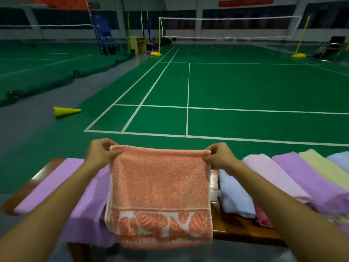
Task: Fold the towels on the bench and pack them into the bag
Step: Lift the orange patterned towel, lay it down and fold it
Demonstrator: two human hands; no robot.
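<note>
An orange towel [160, 186] with a white leaf border hangs in front of me, above the wooden bench [236, 227]. My left hand [101, 153] pinches its top left corner. The top right corner is pinched by my right hand [219, 156]. Its lower edge drapes over the bench's near side. Under it on the left lies a flat purple towel [62, 188]. To the right lie a light blue towel [234, 195], a pale pink one [273, 176], a purple one [311, 180], a pale yellow one [324, 165] and a dark pink one [261, 216]. No bag is in view.
Beyond the bench stretches a green badminton court [245, 87] with white lines and a net [226, 27]. A yellow cone [65, 111] lies on its side on the floor at the left. A black chair [332, 48] stands far right.
</note>
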